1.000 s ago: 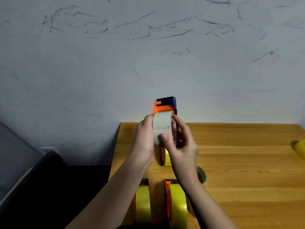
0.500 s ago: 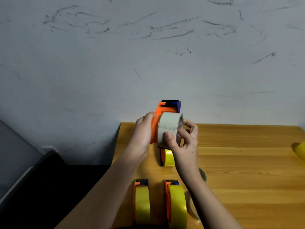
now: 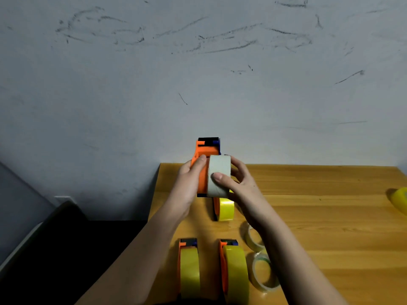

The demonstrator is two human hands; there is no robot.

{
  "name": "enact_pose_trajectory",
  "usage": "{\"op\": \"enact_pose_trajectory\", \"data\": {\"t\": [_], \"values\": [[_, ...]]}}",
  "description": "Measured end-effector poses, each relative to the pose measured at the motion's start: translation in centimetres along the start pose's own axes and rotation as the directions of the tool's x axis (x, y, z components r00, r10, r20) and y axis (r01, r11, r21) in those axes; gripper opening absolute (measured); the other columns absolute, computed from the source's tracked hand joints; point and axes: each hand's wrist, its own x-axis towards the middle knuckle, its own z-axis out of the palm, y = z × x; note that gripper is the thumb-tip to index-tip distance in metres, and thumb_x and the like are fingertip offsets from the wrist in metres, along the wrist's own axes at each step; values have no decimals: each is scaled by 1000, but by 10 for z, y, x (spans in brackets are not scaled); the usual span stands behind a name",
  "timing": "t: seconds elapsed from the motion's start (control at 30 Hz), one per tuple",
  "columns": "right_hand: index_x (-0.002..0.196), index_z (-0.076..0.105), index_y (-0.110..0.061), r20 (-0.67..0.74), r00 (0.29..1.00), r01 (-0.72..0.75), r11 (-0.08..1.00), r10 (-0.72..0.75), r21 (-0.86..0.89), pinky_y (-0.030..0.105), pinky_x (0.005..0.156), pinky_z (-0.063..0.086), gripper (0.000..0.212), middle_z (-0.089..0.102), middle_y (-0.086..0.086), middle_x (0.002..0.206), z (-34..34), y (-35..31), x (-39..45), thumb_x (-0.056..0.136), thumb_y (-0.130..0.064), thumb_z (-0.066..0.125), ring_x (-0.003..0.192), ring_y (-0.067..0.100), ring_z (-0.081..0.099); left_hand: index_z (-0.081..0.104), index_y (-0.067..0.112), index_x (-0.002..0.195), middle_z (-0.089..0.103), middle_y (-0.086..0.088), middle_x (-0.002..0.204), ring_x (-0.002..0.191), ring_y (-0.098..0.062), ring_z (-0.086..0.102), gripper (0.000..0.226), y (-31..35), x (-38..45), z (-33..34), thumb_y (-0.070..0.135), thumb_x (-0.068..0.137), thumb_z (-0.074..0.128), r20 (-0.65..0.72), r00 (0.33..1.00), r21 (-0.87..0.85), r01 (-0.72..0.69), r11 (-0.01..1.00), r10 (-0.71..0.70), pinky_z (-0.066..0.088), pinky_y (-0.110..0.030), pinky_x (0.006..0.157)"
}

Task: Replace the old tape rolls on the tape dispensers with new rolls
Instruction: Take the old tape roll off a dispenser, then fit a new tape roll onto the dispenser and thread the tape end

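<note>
An orange tape dispenser (image 3: pixel 203 150) with a blue and black head is held up above the wooden table (image 3: pixel 319 216). My left hand (image 3: pixel 189 186) grips its left side. A pale, nearly used-up roll (image 3: pixel 219 172) sits against the dispenser's right side. My right hand (image 3: pixel 237 186) holds that roll, thumb on its front face and fingers behind it. Three more orange dispensers carrying yellow tape stand on the table: one (image 3: pixel 223 209) just below my hands, two (image 3: pixel 189 269) (image 3: pixel 234 271) at the near edge.
Two thin clear empty rolls (image 3: pixel 252 237) (image 3: pixel 263 274) lie on the table beside my right forearm. A yellow tape roll (image 3: pixel 400 201) shows at the right edge. The scuffed grey wall is behind; a dark floor and chair lie left of the table.
The dispenser and pale roll dropped slightly and turned. The roll has come out to the dispenser's right side, with my right thumb across its front.
</note>
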Motion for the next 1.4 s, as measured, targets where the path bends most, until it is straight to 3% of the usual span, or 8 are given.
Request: {"op": "enact_pose_trajectory", "data": {"t": [0.17,0.27,0.4,0.53,0.7,0.83,1.03,1.4], "values": [[137,49,-25,-52,998,-44,998,46,51,33,78,58,85,61,4,127,0,11,3,61,-36,84,105,19,66,65,14,101,70,-2,81,70,-11,66,25,-14,8,-2,31,97,47,-104,994,-41,22,999,-26,49,-24,61],[140,41,-15,-284,951,-51,968,123,248,33,70,55,88,59,15,125,-41,11,0,66,-41,80,93,22,68,62,8,90,66,1,58,45,-9,60,24,-22,29,-39,24,97,47,-268,960,-227,19,974,-82,46,-26,55],[147,30,-20,-305,944,-129,992,128,18,30,74,55,84,50,9,135,-76,11,3,76,-37,72,106,24,60,61,2,92,64,-1,53,43,-12,58,29,-24,30,-48,24,99,42,-143,985,-147,78,986,-99,49,-22,46],[150,21,-19,-269,955,-174,971,127,-162,27,74,53,86,45,5,130,-75,22,13,81,-40,69,110,24,56,62,3,102,67,-7,66,51,-16,62,37,-29,26,-25,34,97,43,14,974,-97,227,969,-227,51,-29,55],[144,29,-15,-348,923,-264,929,165,-259,43,86,54,77,45,13,138,-103,41,21,84,-47,64,112,28,54,55,4,106,68,-11,66,58,-21,62,32,-42,34,-23,26,94,35,-15,952,-89,303,949,-306,50,-33,62],[143,31,-18,-401,892,-380,826,208,-416,54,98,47,92,36,14,142,-119,61,39,69,-56,70,123,34,45,46,10,118,68,-11,81,69,-19,65,26,-53,38,-13,24,100,34,-4,949,-9,314,949,-314,51,-32,67],[145,30,-18,-486,868,-430,635,96,-642,46,112,32,81,34,15,143,-129,84,80,80,-44,71,134,34,34,52,6,118,68,-10,82,69,-18,65,30,-74,58,-10,21,101,32,-79,960,128,277,952,-269,52,-28,62],[146,33,-25,-407,904,-420,444,131,-791,42,109,33,82,32,14,142,-135,122,163,78,-48,73,135,34,31,58,16,91,69,-7,75,68,-20,66,28,-99,101,-8,18,100,31,-153,952,181,290,940,-265,51,-33,69]]}}
